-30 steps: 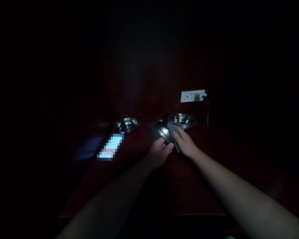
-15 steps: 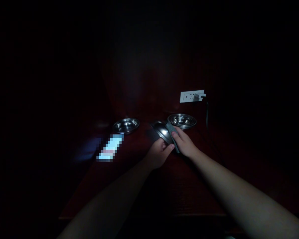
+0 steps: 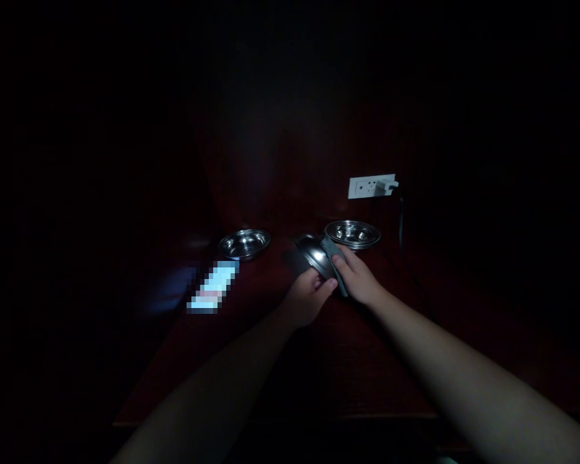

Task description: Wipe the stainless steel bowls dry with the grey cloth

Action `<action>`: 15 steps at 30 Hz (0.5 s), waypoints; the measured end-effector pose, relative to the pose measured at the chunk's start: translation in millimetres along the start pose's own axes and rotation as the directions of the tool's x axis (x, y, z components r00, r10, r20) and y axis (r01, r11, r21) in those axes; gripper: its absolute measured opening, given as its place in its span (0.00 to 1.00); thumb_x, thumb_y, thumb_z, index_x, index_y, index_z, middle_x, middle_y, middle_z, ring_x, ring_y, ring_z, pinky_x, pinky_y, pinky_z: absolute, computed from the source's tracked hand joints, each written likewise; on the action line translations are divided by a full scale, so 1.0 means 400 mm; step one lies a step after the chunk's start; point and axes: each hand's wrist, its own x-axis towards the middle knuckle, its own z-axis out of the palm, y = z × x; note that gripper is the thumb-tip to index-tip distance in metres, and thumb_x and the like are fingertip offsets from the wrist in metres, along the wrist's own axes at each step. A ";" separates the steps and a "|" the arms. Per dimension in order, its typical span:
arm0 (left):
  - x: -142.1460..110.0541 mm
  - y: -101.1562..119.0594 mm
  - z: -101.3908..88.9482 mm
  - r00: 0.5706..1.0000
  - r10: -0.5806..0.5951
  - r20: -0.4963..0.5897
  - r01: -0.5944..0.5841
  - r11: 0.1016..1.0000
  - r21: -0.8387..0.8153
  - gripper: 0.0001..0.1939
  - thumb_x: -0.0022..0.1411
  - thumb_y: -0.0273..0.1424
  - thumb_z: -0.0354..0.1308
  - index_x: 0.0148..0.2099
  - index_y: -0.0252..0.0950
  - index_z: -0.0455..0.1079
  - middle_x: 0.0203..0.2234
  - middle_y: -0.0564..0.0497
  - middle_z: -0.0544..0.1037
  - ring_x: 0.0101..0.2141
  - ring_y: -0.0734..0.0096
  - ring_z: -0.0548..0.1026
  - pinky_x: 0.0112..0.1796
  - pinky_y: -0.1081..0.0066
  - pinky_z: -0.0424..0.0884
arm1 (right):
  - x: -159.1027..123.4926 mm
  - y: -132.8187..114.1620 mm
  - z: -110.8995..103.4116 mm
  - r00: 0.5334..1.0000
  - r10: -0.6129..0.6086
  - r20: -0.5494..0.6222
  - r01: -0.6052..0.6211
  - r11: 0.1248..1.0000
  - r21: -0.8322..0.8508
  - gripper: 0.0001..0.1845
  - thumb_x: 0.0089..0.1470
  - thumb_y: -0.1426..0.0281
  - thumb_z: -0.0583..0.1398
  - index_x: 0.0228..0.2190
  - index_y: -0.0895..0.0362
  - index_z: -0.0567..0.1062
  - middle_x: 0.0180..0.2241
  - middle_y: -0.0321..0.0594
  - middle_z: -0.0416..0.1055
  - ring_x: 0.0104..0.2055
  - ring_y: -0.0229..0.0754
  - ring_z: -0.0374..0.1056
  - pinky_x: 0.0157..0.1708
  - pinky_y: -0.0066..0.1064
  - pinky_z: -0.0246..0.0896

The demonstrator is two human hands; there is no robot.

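Observation:
A shiny metal bowl (image 3: 314, 253) is held tilted above the dark red table, its rounded underside toward me. My left hand (image 3: 309, 296) is closed on the bowl's near edge, the thumb pointing right. Against the bowl's right side lies a grey-green cloth (image 3: 336, 263), gripped by my right hand (image 3: 357, 276) with the thumb over it. The fingertips behind the cloth and under the bowl are hidden.
A metal dish (image 3: 245, 243) sits at the left; stacked metal dishes (image 3: 352, 233) stand at the back right. A pixelated bright screen (image 3: 213, 287) lies at left. On the wall is a socket plate (image 3: 362, 187) with a plug and hanging cable (image 3: 401, 225). The surroundings are very dark.
Hardly anything differs. Both hands keep their hold on the bowl and the cloth, and the whole view has shifted very slightly.

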 end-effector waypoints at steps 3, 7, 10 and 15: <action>-0.001 0.001 -0.001 1.000 -0.006 -0.001 0.006 1.000 0.022 0.16 0.58 0.34 0.54 0.48 0.33 0.65 0.36 0.48 0.75 0.38 0.69 0.73 0.39 0.68 0.70 | 0.000 0.002 0.000 1.000 -0.005 0.006 0.005 1.000 0.002 0.24 0.57 0.56 0.49 0.49 0.59 0.66 0.48 0.48 0.68 0.51 0.48 0.63 0.52 0.43 0.54; -0.003 0.004 -0.002 1.000 -0.018 -0.002 0.018 0.999 0.026 0.16 0.58 0.35 0.54 0.46 0.33 0.65 0.34 0.48 0.74 0.36 0.69 0.73 0.38 0.68 0.70 | 0.000 0.007 -0.001 1.000 -0.009 0.013 0.009 1.000 -0.009 0.24 0.58 0.57 0.49 0.49 0.59 0.66 0.48 0.48 0.68 0.50 0.47 0.63 0.52 0.42 0.55; -0.005 0.006 -0.001 1.000 -0.027 -0.004 0.027 0.999 0.017 0.16 0.58 0.35 0.54 0.46 0.33 0.65 0.35 0.48 0.74 0.36 0.69 0.72 0.38 0.67 0.69 | 0.000 0.009 -0.001 1.000 -0.007 0.003 0.007 1.000 -0.021 0.24 0.58 0.56 0.49 0.49 0.59 0.65 0.49 0.48 0.67 0.52 0.48 0.62 0.53 0.43 0.53; -0.008 0.009 0.001 1.000 -0.013 0.005 0.012 0.999 0.042 0.15 0.58 0.36 0.53 0.45 0.32 0.66 0.34 0.49 0.73 0.35 0.70 0.72 0.39 0.66 0.69 | -0.002 0.002 -0.001 1.000 -0.016 0.001 0.016 0.999 -0.035 0.25 0.57 0.56 0.49 0.49 0.58 0.65 0.49 0.48 0.67 0.51 0.48 0.62 0.53 0.44 0.54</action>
